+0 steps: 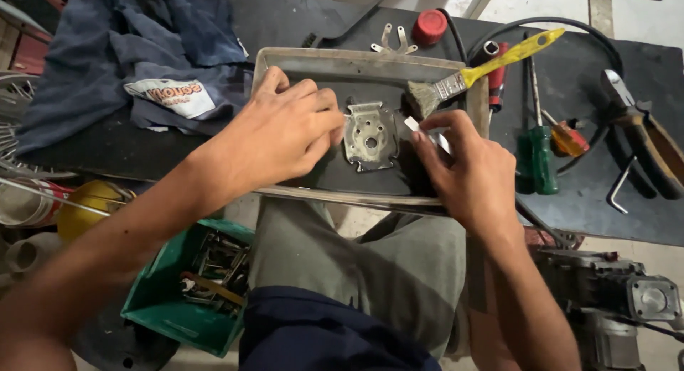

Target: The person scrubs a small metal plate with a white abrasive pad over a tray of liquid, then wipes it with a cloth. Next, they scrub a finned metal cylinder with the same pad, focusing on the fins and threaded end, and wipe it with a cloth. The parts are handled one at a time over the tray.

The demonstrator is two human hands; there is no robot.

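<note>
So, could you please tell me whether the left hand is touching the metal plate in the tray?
Touching. The head view shows the left hand with fingertips on the left edge of the metal plate.

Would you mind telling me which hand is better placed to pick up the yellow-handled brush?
The right hand, probably. The brush lies across the tray's far right corner, its bristles just above that hand's fingertips. The left hand rests at the left edge of the metal plate, farther off.
</note>
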